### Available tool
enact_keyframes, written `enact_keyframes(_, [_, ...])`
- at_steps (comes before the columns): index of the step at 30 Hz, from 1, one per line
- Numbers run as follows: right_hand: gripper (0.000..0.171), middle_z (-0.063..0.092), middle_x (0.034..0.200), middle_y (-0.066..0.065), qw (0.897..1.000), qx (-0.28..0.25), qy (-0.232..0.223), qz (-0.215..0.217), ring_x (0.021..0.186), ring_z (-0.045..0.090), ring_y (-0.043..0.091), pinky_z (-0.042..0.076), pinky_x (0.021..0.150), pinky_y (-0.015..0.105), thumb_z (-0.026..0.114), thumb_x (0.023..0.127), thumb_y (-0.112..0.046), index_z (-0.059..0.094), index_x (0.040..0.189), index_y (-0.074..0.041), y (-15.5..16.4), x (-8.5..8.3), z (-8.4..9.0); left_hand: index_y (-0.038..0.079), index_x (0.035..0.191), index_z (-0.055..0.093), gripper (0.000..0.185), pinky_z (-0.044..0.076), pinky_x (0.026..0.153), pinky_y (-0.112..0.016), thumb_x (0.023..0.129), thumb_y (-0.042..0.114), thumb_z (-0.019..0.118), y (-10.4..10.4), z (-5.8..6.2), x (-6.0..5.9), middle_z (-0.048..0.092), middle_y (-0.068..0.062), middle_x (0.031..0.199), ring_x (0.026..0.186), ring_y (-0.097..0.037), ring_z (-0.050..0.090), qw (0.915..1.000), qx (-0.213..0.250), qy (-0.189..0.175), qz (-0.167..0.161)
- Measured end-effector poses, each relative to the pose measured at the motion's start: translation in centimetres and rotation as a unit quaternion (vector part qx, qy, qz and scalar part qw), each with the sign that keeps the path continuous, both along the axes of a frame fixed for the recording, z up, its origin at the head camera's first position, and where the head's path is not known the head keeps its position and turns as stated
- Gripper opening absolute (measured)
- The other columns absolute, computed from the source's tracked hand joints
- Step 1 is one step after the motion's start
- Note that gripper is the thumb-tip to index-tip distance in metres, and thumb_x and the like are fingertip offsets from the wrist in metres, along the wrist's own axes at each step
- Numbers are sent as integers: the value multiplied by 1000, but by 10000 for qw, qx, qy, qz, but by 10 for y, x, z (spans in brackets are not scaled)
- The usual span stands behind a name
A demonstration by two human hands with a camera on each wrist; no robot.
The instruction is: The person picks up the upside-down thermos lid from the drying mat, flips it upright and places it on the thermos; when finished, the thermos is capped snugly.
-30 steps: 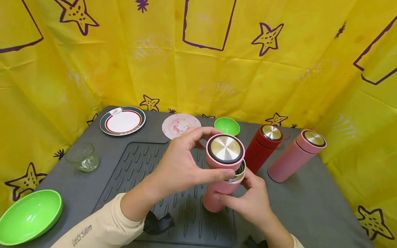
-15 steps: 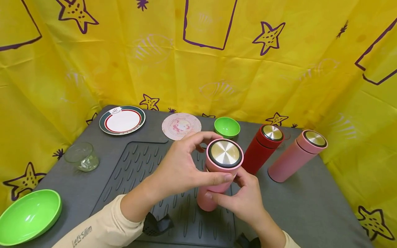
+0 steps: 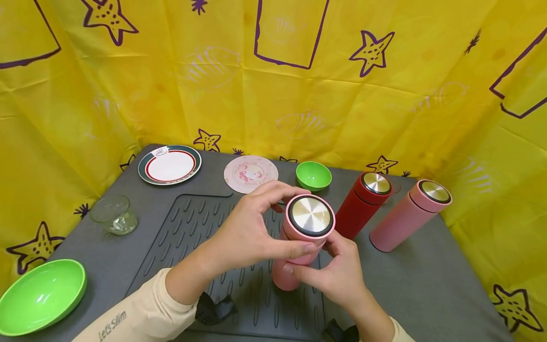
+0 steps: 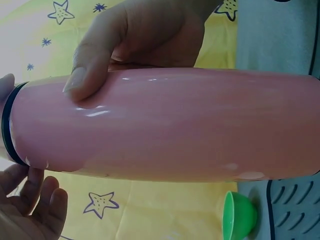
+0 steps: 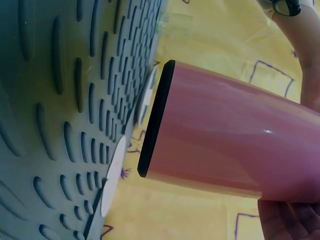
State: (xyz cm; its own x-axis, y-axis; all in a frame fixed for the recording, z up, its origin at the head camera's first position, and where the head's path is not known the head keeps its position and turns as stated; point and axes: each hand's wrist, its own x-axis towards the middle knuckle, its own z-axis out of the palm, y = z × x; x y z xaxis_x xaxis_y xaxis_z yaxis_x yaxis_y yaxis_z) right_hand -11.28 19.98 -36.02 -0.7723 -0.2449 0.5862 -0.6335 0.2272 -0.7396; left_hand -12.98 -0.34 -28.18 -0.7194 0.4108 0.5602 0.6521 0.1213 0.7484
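The fingers (image 3: 279,191) of the left hand (image 3: 256,227) pinch the round pink lid with a silvery metal disc (image 3: 310,216), thumb on the near side, while those of the right hand (image 3: 336,274) are curled round the glossy pink cylindrical body (image 3: 285,278) of the same bottle. The bottle is held above the dark grey rubber mat with raised ridges (image 3: 183,237) on the grey bench (image 3: 448,280); its base does not touch the mat. The lid sits on the body, with a narrow dark ring (image 4: 7,125) at the joint. To turn the lid well, I think the right hand should hold the body firmly, and the left should turn the lid in one line with it, without tilting. The glossy side may slip, so an even grip helps. How tight the lid is, I cannot tell.
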Motion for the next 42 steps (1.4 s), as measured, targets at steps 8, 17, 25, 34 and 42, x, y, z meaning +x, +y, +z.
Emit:
enact_keyframes(8, [56, 70, 105, 2, 9998, -1, -170, 54, 93, 68, 21, 56, 77, 33, 90, 63, -9, 67, 114, -14, 2, 2, 0, 16, 130, 63, 60, 48, 88, -36, 74, 22, 86, -2, -2, -2, 61, 10, 115, 108, -13, 55, 9991, 3, -81, -426])
enact_keyframes(17, [55, 70, 105, 2, 10000, 27, 12, -25, 94, 67, 21, 56, 77, 31, 90, 63, -10, 67, 114, -14, 1, 2, 2, 17, 133, 53, 70, 47, 87, -35, 72, 24, 87, 5, -4, 4, 56, 9, 120, 106, -12, 54, 9996, 104, -20, -275])
enact_keyframes(25, [59, 70, 106, 4, 9998, -120, 140, 88, 94, 67, 22, 56, 78, 31, 91, 62, -8, 67, 116, -12, -3, 1, 1, 13, 124, 62, 64, 50, 82, -32, 68, 20, 90, 11, -6, 4, 63, 11, 113, 99, -12, 56, 9983, 465, 296, 202])
enact_keyframes(34, [59, 70, 106, 5, 9997, -161, 115, 127, 93, 67, 22, 56, 78, 31, 90, 63, -7, 67, 116, -12, -2, -1, 2, 12, 127, 62, 63, 50, 82, -32, 70, 19, 88, 9, -8, 2, 64, 11, 116, 102, -13, 55, 9983, 444, 349, 139])
enact_keyframes(42, [56, 69, 107, 6, 9993, -246, -103, 262, 93, 67, 23, 56, 77, 32, 88, 63, -5, 67, 115, -10, -1, 0, 2, 14, 136, 56, 65, 49, 87, -35, 77, 16, 82, 8, -11, -3, 60, 7, 121, 105, -16, 56, 9974, 533, -109, -479])
